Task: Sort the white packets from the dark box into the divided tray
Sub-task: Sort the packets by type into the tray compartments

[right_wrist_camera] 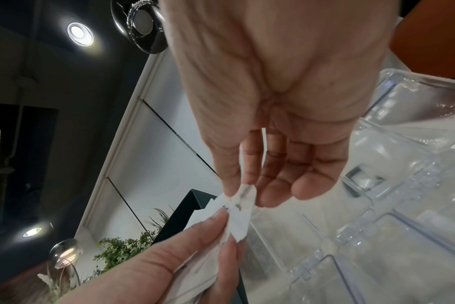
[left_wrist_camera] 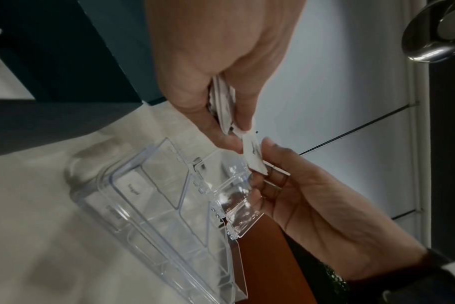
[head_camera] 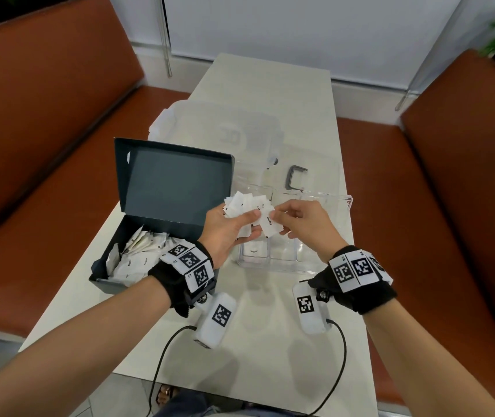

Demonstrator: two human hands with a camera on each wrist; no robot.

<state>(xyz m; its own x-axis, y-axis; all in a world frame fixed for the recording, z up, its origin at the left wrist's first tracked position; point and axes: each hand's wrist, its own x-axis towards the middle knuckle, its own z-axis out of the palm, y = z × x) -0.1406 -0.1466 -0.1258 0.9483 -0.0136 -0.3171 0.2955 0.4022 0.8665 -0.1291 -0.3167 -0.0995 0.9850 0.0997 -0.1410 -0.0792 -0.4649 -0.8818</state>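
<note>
Overhead, my left hand (head_camera: 225, 233) grips a fan of small white paper packets (head_camera: 244, 203) while my right hand (head_camera: 303, 224) pinches one above the clear plastic divided tray (head_camera: 324, 266), the dark open-lidded cardboard box (head_camera: 165, 182) still heaped; both wrist views show nearly bare compartments, unobstructed.

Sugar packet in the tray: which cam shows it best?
Head view. The Sugar packet lies flat in the near-left compartment of the clear tray, label readable. Left wrist shows it through the tray wall, skewed and blurrier. Right wrist shows only tray dividers; no packet is identifiable there.
</note>
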